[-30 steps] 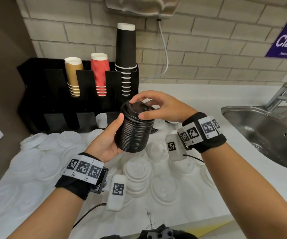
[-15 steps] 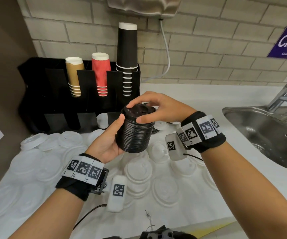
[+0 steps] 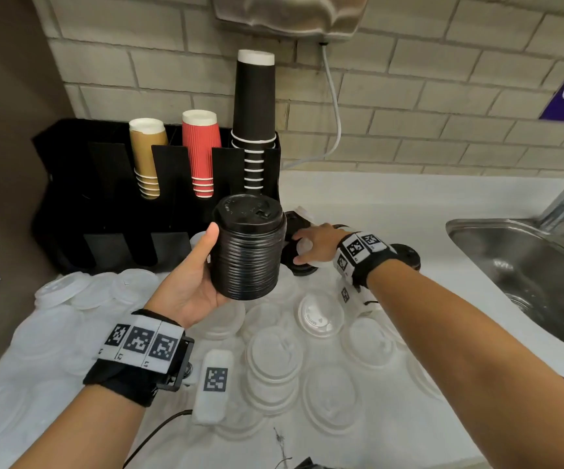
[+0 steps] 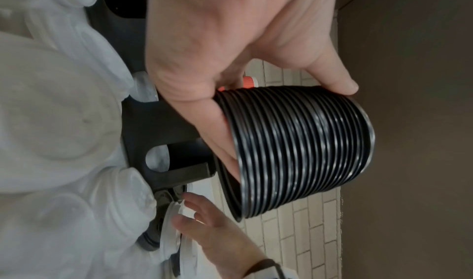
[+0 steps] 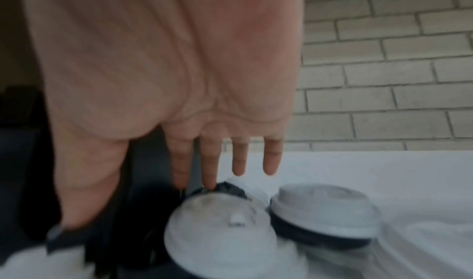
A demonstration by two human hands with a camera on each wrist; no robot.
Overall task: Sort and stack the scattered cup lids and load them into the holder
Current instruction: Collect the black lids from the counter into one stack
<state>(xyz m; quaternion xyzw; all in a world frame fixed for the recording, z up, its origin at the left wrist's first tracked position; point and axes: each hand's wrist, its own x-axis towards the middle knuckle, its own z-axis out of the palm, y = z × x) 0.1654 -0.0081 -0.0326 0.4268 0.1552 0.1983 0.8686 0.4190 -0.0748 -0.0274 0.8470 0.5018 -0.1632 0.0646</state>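
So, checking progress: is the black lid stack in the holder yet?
Out. The left hand grips the black lid stack in the air, in front of the holder.

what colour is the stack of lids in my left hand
Black. The stack of lids gripped by your left hand shows best in the head view.

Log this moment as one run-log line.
left hand: grips black lid stack | right hand: open, reaching for loose black lids beside cup holder | white lids: unsorted
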